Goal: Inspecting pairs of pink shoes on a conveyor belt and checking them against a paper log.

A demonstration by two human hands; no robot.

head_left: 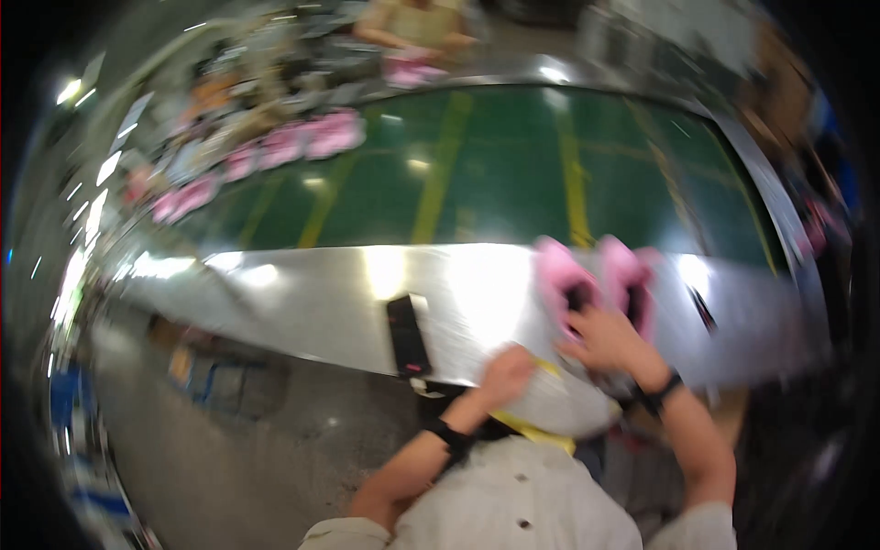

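Observation:
Two pink shoes stand side by side on the metal table edge, their dark openings toward me. My right hand is at the heel of the left shoe, fingers at its opening and thumb outside, apparently pinching the rim. My left hand is curled at the table's front edge, beside a whitish, bag-like thing with yellow strips. Blur hides what its fingers hold, if anything. The second pink shoe stands just right of the first, partly behind my right hand.
Beyond the metal ledge runs a green belt with yellow lines. A black box-like device lies left of my hands; a thin dark tool lies right. More pink shoes line the far left. Across the belt, a person handles a pink piece.

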